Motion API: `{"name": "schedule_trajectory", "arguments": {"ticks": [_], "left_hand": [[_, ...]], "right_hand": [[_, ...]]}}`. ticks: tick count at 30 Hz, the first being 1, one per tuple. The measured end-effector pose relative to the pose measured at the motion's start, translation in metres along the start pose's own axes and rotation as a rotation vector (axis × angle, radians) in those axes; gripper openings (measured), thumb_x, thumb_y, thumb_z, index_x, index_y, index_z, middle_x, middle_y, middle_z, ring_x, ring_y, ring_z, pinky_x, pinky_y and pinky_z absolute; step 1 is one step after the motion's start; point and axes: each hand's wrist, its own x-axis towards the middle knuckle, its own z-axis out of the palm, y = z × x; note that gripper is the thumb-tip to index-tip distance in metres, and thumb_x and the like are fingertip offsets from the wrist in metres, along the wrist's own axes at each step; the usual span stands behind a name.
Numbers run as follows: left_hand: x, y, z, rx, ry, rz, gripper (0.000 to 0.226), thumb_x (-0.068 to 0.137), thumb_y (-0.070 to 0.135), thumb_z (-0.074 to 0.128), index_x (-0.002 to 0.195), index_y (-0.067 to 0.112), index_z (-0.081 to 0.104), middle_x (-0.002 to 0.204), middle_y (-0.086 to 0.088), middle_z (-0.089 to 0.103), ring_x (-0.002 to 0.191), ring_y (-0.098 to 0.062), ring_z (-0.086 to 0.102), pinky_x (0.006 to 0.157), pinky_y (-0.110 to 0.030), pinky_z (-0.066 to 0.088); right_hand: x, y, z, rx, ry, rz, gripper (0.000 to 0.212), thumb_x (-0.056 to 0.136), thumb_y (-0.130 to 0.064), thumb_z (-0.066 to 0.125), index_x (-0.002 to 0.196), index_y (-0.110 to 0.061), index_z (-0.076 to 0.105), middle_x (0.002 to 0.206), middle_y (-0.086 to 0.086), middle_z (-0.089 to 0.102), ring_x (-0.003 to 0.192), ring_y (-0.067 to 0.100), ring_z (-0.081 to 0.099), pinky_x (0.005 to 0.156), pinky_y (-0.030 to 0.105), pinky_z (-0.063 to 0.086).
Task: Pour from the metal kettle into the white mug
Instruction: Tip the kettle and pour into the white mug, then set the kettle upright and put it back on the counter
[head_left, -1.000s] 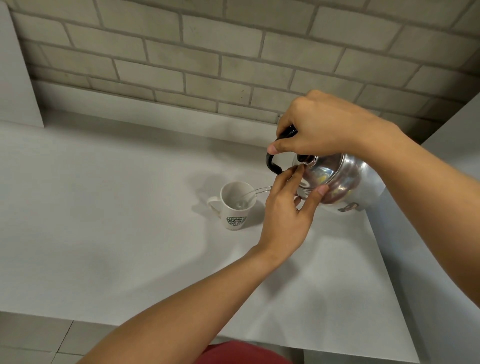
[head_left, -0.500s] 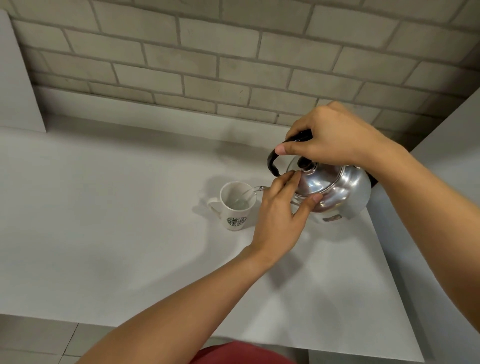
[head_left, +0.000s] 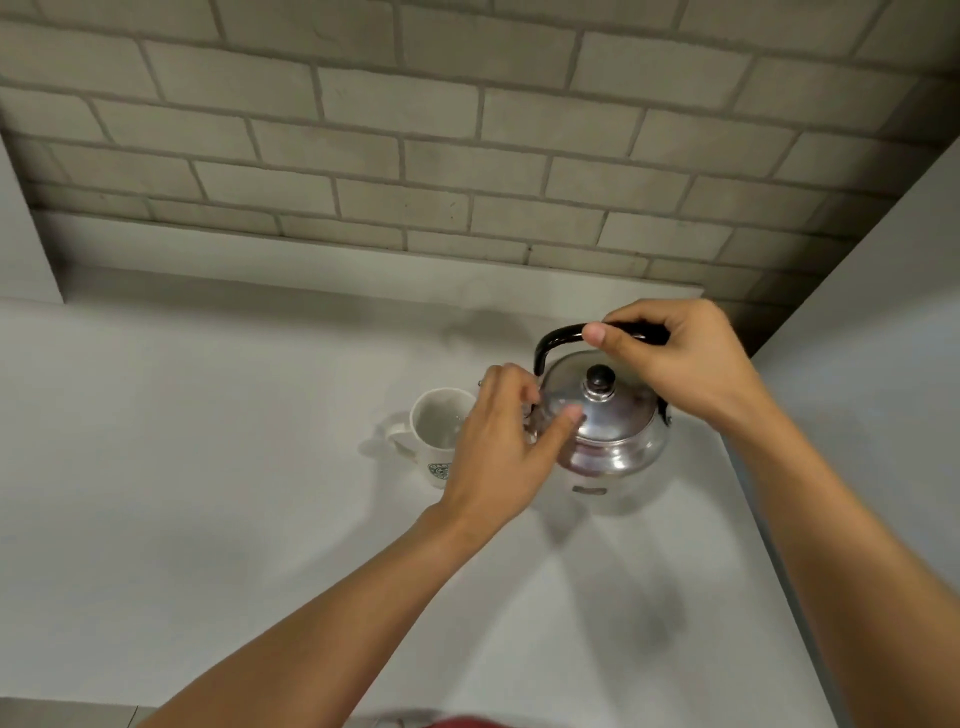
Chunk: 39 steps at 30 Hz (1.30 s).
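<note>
Kettle (head_left: 605, 421) looks upright, and a reflection right under its base says it's on the desk (head_left: 208, 467) or a hair above it, can't tell which. Right hand (head_left: 675, 364) is clamped over the black handle (head_left: 550, 343) from above, thumb tip showing at the front. Left hand (head_left: 498, 447) is open, fingers (head_left: 566, 418) spread and resting on the lid's left edge, not gripping anything. White mug (head_left: 439, 434) sits just beside the kettle on its left, handle pointing away, partly hidden behind the left hand; spout tip barely shows above that hand, near the mug rim. No stream visible, fill level in the mug unreadable from here. Risks as I see them: 1) the left hand is right against the mug, so pulling it back carelessly could clip the rim and tip or slide it. 2) that hand is flat on bare metal; if the contents are hot, a flinch would jolt the kettle toward the mug. 3) spout is close to the rim, so any twist at the handle while the base settles could knock the mug or drip on the desk. 4) lid is only held by fingertip pressure; lifting the left hand while there's any tilt could let it shift. 5) kettle stands near the desk's right edge by the side panel (head_left: 883, 364), little margin if it slides right.
</note>
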Motion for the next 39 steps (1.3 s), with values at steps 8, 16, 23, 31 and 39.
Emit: {"name": "schedule_trajectory", "arguments": {"ticks": [8,16,23,31,39], "left_hand": [[0.053,0.013,-0.001,0.139,-0.175,0.084,0.03,0.109,0.032,0.049,0.135,0.023,0.059,0.121,0.004,0.068,0.108,-0.019,0.065,0.091,-0.036,0.052],[0.103,0.014,0.011,0.192,-0.15,0.094,0.027,0.109,0.023,0.048,0.13,0.013,0.062,0.122,-0.003,0.069,0.11,-0.019,0.062,0.09,-0.026,0.045],[0.163,-0.018,0.026,0.204,-0.085,0.054,0.021,0.107,0.018,0.05,0.121,0.01,0.065,0.11,-0.005,0.069,0.094,-0.02,0.062,0.079,-0.027,0.046],[0.226,-0.063,0.048,0.258,-0.155,-0.117,0.021,0.108,0.02,0.048,0.122,0.015,0.064,0.1,0.0,0.068,0.082,-0.021,0.063,0.071,-0.022,0.042],[0.245,-0.091,0.057,0.362,-0.235,-0.184,0.021,0.109,0.024,0.048,0.124,0.019,0.062,0.096,-0.003,0.072,0.087,-0.027,0.07,0.08,-0.04,0.056]], "right_hand": [[-0.008,0.031,-0.005,0.168,0.05,0.042,0.006,0.089,-0.044,0.076,0.087,-0.04,0.081,0.087,-0.022,0.08,0.085,0.001,0.074,0.072,0.016,0.056],[0.018,0.066,-0.009,0.241,0.059,0.106,0.036,0.09,-0.051,0.064,0.124,-0.044,0.074,0.118,-0.025,0.075,0.113,-0.005,0.066,0.093,0.013,0.048],[0.064,0.107,0.004,0.068,0.084,0.119,0.031,0.107,-0.032,0.053,0.134,-0.026,0.068,0.111,-0.008,0.071,0.104,0.015,0.069,0.09,0.029,0.051],[0.123,0.145,0.039,0.05,0.072,0.174,0.03,0.109,-0.024,0.049,0.131,-0.015,0.068,0.1,-0.004,0.069,0.095,0.025,0.071,0.083,0.024,0.051],[0.15,0.18,0.063,0.02,0.021,0.152,0.03,0.11,-0.02,0.047,0.131,-0.016,0.068,0.107,-0.001,0.072,0.094,0.021,0.067,0.084,0.025,0.05]]}}
